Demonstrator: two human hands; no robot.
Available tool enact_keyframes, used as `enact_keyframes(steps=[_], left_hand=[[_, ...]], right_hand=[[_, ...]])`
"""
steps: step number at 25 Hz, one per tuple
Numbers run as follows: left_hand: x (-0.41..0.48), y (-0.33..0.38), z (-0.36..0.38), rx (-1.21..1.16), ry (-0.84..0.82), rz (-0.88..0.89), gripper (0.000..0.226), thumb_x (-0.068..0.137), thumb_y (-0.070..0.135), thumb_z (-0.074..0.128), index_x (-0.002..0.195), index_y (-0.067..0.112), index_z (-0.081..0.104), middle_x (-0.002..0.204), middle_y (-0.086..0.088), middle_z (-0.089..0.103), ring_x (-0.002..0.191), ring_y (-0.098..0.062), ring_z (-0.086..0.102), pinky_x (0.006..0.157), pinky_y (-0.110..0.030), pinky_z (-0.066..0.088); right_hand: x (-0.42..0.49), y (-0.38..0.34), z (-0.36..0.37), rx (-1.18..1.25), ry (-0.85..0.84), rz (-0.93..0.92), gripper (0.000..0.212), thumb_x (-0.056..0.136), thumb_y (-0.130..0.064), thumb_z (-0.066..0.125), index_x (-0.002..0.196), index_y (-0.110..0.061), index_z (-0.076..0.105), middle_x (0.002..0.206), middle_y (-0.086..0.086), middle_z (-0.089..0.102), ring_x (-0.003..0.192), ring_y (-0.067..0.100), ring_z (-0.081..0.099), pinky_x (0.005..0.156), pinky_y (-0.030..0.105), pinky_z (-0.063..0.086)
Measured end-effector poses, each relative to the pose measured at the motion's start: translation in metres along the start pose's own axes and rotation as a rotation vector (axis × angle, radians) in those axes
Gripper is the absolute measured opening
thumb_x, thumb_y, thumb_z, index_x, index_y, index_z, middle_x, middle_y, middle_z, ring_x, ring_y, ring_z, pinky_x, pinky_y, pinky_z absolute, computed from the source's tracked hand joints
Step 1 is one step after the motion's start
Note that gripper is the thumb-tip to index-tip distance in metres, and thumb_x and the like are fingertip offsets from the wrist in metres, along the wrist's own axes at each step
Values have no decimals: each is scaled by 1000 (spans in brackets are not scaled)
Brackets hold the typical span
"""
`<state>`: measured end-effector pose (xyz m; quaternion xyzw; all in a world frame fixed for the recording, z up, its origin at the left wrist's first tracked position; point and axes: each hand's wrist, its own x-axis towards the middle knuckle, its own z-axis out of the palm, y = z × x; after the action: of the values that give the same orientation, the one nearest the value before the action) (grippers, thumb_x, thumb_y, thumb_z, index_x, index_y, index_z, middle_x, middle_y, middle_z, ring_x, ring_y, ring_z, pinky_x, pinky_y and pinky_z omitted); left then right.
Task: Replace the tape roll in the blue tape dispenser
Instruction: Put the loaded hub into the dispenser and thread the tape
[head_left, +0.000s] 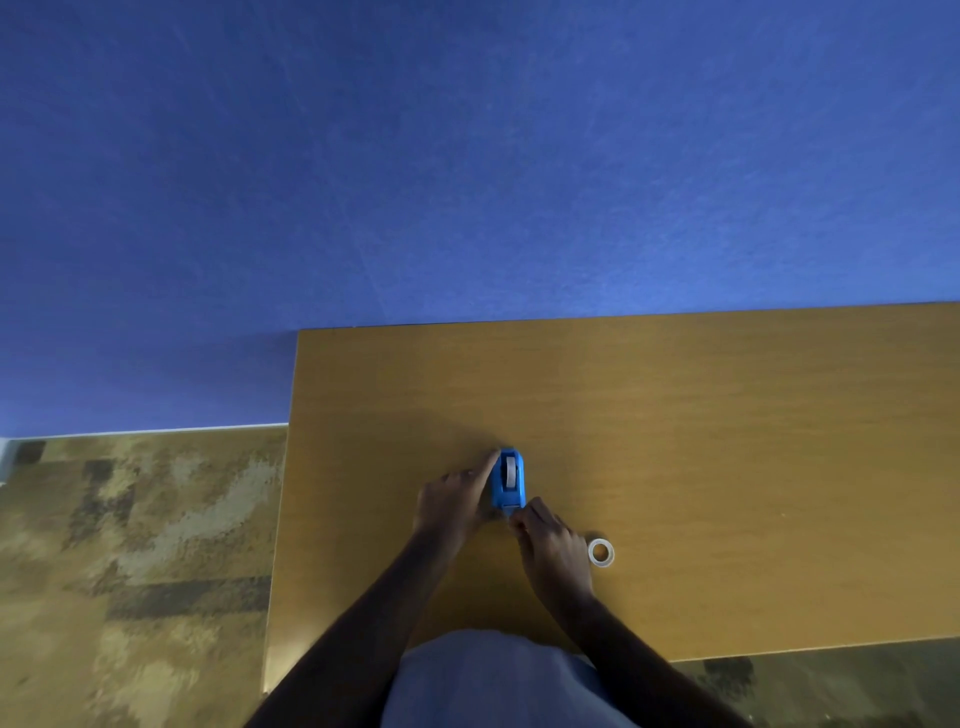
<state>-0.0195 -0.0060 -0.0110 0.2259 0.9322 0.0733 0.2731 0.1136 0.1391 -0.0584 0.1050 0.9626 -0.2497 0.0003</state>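
The blue tape dispenser stands on the wooden table, its cutter end toward me, with a pale tape roll seated in its slot. My left hand grips the dispenser's left side, index finger stretched along it. My right hand has its fingertips pinched at the cutter end; a tape end there is too small to make out. A second, clear tape roll lies flat on the table just right of my right hand.
The table's left edge drops to a mottled brown carpet. A blue wall rises behind the table. My light shirt overlaps the near edge.
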Motion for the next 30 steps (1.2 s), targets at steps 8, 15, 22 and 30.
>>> enact_keyframes(steps=[8, 15, 22, 30], left_hand=[[1, 1, 0, -1, -19, 4, 100, 88, 66, 75, 167, 43, 19, 140, -8, 75, 127, -35, 72, 98, -46, 61], [4, -4, 6, -101, -39, 11, 100, 88, 66, 75, 167, 43, 19, 145, -10, 72, 130, -36, 70, 102, -47, 59], [10, -10, 13, -163, -56, 3, 102, 86, 68, 76, 167, 45, 19, 144, -10, 72, 129, -35, 70, 101, -48, 59], [3, -9, 11, -221, -42, 18, 112, 80, 79, 75, 168, 47, 13, 143, -10, 72, 128, -35, 70, 98, -46, 59]], right_hand=[[5, -3, -4, -193, 21, -97, 25, 84, 0, 80, 98, -18, 70, 97, 0, 71, 69, 22, 70, 43, 39, 56], [9, -2, -1, -179, 35, -83, 23, 86, -2, 82, 99, -19, 74, 98, -2, 73, 69, 20, 71, 43, 37, 56], [9, -5, -7, -178, 22, -67, 31, 79, -2, 86, 102, -22, 77, 97, -3, 76, 65, 20, 71, 43, 33, 54], [0, -7, -16, -184, -99, -68, 44, 74, -4, 87, 111, -23, 76, 102, -1, 76, 63, 22, 73, 42, 35, 56]])
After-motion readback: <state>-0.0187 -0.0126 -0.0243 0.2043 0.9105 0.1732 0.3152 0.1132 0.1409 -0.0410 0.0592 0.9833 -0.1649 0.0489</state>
